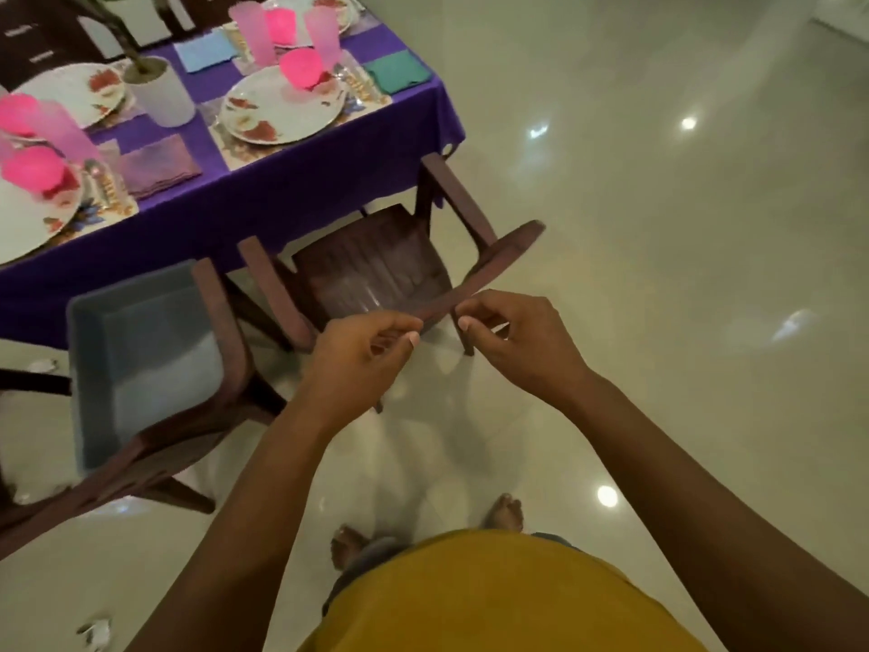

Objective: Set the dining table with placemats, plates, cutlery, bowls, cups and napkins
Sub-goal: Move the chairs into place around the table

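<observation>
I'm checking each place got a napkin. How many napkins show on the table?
3: a light blue napkin by the far plate, a teal napkin at the right corner, a purple napkin near the left; others may lie out of frame.
</observation>
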### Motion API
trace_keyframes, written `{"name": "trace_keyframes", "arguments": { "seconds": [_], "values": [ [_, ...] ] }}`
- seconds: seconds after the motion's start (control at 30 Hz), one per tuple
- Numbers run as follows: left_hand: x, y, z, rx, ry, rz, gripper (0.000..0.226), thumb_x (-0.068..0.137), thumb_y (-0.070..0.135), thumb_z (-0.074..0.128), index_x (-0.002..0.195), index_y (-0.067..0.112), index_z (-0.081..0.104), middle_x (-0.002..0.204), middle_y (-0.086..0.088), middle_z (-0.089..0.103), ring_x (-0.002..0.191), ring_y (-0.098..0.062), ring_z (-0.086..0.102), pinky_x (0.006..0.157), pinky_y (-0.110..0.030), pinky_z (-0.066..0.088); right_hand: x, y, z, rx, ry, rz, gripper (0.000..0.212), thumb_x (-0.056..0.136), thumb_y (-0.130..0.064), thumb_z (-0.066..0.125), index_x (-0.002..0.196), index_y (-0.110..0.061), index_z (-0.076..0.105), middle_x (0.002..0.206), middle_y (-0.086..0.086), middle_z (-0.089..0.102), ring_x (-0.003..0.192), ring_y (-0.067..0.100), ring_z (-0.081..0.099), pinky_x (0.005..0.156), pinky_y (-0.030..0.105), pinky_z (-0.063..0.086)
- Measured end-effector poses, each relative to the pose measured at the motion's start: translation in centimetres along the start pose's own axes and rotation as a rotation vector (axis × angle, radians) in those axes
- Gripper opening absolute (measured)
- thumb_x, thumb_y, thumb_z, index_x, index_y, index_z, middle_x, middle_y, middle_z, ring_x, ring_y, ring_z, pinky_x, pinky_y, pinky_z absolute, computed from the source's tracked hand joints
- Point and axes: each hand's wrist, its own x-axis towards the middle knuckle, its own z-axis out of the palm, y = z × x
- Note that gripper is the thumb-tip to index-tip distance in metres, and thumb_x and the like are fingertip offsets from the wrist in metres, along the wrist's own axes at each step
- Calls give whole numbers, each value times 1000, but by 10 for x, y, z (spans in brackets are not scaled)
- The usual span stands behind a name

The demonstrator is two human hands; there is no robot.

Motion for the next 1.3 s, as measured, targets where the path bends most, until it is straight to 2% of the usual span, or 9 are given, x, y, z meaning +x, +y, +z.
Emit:
{"name": "trace_keyframes", "arguments": {
  "seconds": [0.07,0.17,0.33,0.47,0.6,0.77,0.97,1.1,1.3],
  "values": [
    [15,21,27,1,-12,18,22,99,30,69,120,30,77,106,16,76,96,1,72,76,-39,66,-5,23,-29,17,21,32,19,97,-34,67,111,-25,76,97,-14,75,89,3,70,81,38,60],
    [34,52,61,-35,-39,37,22,98,26,70,119,24,78,105,15,77,96,1,72,89,-31,62,-12,52,-65,56,62,88,14,96,-33,68,107,-26,76,95,-17,74,90,0,69,83,36,60],
    [72,90,125,-101,-101,69,21,100,24,68,119,24,77,104,17,75,97,7,69,82,-9,54,-7,95,-110,85,116,188,14,96,-32,68,107,-29,75,96,-20,74,91,-4,68,84,31,58],
    [123,110,169,-149,-180,83,22,101,25,66,121,26,76,108,17,75,103,2,70,89,-18,57,16,129,-144,76,138,246,18,97,-34,67,113,-28,75,101,-18,73,92,-5,67,84,25,57],
    [196,130,201,-177,-198,109,23,101,28,67,121,26,76,109,17,76,103,-2,71,91,-27,60,61,165,-181,43,128,277,21,99,-35,66,117,-28,73,106,-16,73,94,-2,67,86,28,58],
    [291,155,233,-165,-255,106,19,101,30,67,116,30,78,104,20,76,100,3,70,90,-24,58,142,208,-229,-35,87,287,23,97,-39,64,118,-31,70,105,-17,72,94,0,68,87,36,58],
    [385,173,255,-97,-346,94,20,102,31,65,117,32,78,104,23,75,99,11,67,84,-9,50,247,247,-269,-73,7,290,25,97,-41,63,119,-31,70,110,-18,72,96,0,67,87,36,58],
    [441,180,258,-122,-307,66,21,102,31,65,118,31,77,106,22,76,99,6,69,87,-15,55,314,269,-284,-33,-19,276,23,98,-38,65,119,-30,71,110,-17,73,96,-1,67,87,32,58],
    [528,174,264,-117,-206,-11,24,102,34,63,121,29,77,111,20,76,102,0,70,93,-25,59,431,305,-290,-37,-182,207,24,100,-37,64,120,-27,71,111,-15,73,97,1,67,88,33,58]
  ]
}}
